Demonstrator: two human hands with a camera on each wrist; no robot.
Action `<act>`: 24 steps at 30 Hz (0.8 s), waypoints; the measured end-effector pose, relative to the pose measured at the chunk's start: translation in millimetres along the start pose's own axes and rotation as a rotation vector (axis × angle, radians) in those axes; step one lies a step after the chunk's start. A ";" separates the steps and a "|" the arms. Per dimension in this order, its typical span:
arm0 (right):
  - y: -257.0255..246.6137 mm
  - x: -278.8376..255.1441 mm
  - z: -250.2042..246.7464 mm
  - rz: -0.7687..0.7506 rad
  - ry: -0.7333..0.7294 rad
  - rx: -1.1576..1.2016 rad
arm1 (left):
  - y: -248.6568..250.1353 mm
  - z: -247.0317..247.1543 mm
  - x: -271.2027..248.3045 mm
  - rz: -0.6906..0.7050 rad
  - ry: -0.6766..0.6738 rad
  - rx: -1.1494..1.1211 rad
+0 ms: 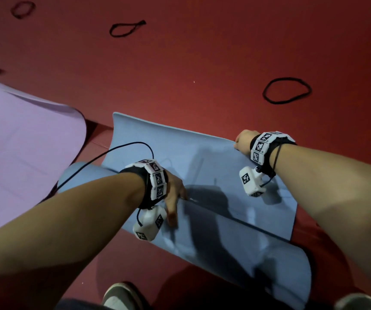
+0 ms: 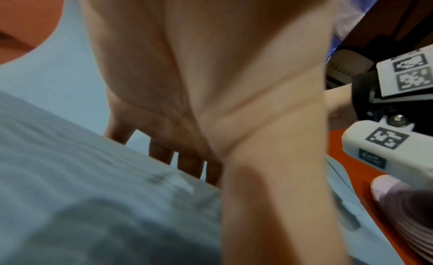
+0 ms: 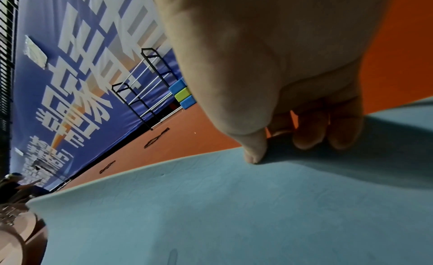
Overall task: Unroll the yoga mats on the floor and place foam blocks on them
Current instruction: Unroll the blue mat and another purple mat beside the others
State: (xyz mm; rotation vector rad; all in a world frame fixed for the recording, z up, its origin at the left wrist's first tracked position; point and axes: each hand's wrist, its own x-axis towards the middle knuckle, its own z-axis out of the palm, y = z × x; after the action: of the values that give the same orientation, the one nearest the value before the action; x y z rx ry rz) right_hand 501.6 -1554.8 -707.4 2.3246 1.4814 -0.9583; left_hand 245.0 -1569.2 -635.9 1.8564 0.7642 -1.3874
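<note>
A blue yoga mat [image 1: 202, 157] lies partly unrolled on the red floor, its rolled part [image 1: 247, 253] nearest me. My left hand [image 1: 173, 198] presses straight fingers [image 2: 187, 165] down where the roll meets the flat sheet [image 2: 58, 157]. My right hand [image 1: 244, 140] pinches the mat's far edge [image 3: 211, 204], thumb [image 3: 254, 154] on top and fingers curled beneath. A purple mat [image 1: 23, 148] lies spread at the left. Foam blocks [image 3: 182, 94], blue and green, sit stacked on a rack by the wall, far from both hands.
Three black elastic loops [image 1: 286, 90] [image 1: 125, 29] [image 1: 22, 10] lie on the red floor [image 1: 202, 63] beyond the mat. My shoes [image 1: 119, 296] stand at the near edge. A pale purple rolled mat end [image 2: 403, 209] shows to my right. A blue banner wall [image 3: 82, 83] stands behind the rack.
</note>
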 end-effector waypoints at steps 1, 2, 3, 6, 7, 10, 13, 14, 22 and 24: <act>-0.5 -1.5 3.4 0.023 -0.006 -0.022 | -0.1 0.2 -0.9 -0.009 -0.016 -0.002; -2.1 -3.5 5.2 0.041 -0.008 -0.043 | -1.3 -0.6 0.2 -0.014 -0.022 0.000; -5.3 -5.9 5.7 0.040 0.000 -0.061 | -1.1 -2.3 0.0 -0.026 -0.014 0.026; -11.3 -15.9 5.6 -0.002 0.047 -0.071 | -5.9 -4.6 13.1 -0.035 0.033 -0.073; -12.8 -18.9 7.7 -0.016 0.081 -0.057 | -7.4 -4.8 19.7 -0.043 0.046 -0.154; -26.2 -22.5 21.8 -0.182 0.239 -0.026 | -6.8 -6.0 37.9 -0.135 0.039 -0.215; -46.5 -17.8 39.3 -0.383 0.227 -0.112 | -7.5 -8.3 49.2 -0.167 0.000 -0.191; -53.0 -15.3 43.0 -0.419 0.195 -0.147 | -9.2 -9.6 52.0 -0.162 -0.023 -0.190; -97.2 -7.7 72.0 -0.455 -0.059 -0.486 | -14.4 -1.2 42.3 -0.162 0.103 -0.239; -97.9 -8.7 69.9 -0.447 -0.082 -0.481 | -10.2 10.6 33.0 -0.210 0.199 -0.303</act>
State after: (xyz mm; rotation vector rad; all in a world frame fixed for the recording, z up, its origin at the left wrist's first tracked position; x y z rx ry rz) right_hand 385.6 -1550.8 -740.2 1.6378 1.9784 -0.6721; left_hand 239.6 -1569.9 -671.6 1.7261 1.2285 -1.1431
